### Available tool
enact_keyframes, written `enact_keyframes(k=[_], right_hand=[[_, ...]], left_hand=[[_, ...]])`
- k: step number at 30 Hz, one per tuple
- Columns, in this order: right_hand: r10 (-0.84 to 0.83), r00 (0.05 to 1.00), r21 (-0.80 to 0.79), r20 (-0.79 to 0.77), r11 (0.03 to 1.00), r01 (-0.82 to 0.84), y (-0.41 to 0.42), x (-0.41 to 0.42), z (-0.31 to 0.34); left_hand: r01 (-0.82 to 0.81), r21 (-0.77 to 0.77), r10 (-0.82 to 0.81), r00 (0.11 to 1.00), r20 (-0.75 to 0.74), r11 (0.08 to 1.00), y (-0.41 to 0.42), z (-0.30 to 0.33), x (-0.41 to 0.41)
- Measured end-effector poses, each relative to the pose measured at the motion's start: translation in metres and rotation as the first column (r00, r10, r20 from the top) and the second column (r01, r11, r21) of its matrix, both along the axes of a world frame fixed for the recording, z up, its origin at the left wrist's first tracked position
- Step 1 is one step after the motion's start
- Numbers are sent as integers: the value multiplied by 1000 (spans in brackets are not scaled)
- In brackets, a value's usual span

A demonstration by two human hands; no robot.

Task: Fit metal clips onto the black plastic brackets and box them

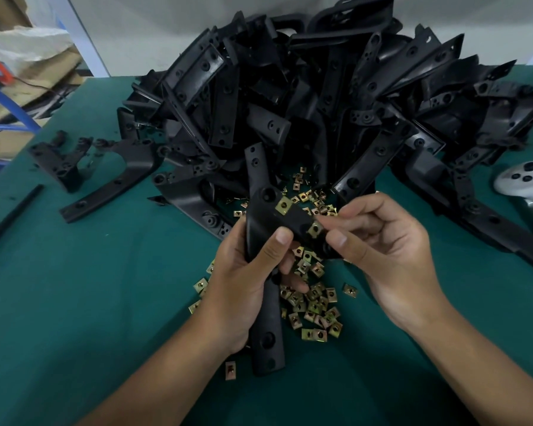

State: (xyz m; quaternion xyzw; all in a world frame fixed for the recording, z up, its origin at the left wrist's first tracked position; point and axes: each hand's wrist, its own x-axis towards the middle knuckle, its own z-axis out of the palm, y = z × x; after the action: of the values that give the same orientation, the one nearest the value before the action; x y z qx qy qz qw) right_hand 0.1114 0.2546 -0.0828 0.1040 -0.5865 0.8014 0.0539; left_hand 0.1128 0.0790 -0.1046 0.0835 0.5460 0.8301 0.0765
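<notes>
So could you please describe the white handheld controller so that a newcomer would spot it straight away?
Start at the big heap of black plastic brackets on the green table mat, then look to its right edge. There lies the white handheld controller, the only pale, rounded thing there, with dark round buttons on its face.

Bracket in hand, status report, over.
Left hand grips bracket. Right hand pinches clip at its edge; one clip already seated. Nothing obstructing.
</notes>
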Motion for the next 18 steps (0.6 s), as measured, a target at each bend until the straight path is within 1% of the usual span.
enact_keyframes(k=[2, 6, 11, 13, 15, 16, 18], right_hand=[[1, 1000, 14, -3, 1000, -1, -2, 1, -2], [0, 998, 67, -60, 998, 4, -4, 2, -4], [-15, 995, 176, -101, 984, 33, -4, 4, -7], [-54, 993, 230, -102, 970, 76, -3, 5, -6], [-120, 986, 295, -112, 944, 149, -1, 4, -3], [-157, 981, 306, -117, 934, 185, 2, 3, -1], [-223, 965, 275, -138, 927, 253, 11, 1, 10]], left_hand=[[-22, 1, 22, 1000, 5, 1000, 0, -1, 0], [-43, -14, 43, 999, -9, 999, 1, -2, 1], [-39, 13, 39, 999, -2, 999, 3, 3, 3], [-3, 69, 1, 1000, 28, 998, 4, 5, 4], [61, 138, -71, 995, 65, 989, 4, 7, 5], [101, 171, -116, 990, 79, 980, 4, 6, 6], [171, 193, -190, 978, 82, 966, 3, 5, 7]])
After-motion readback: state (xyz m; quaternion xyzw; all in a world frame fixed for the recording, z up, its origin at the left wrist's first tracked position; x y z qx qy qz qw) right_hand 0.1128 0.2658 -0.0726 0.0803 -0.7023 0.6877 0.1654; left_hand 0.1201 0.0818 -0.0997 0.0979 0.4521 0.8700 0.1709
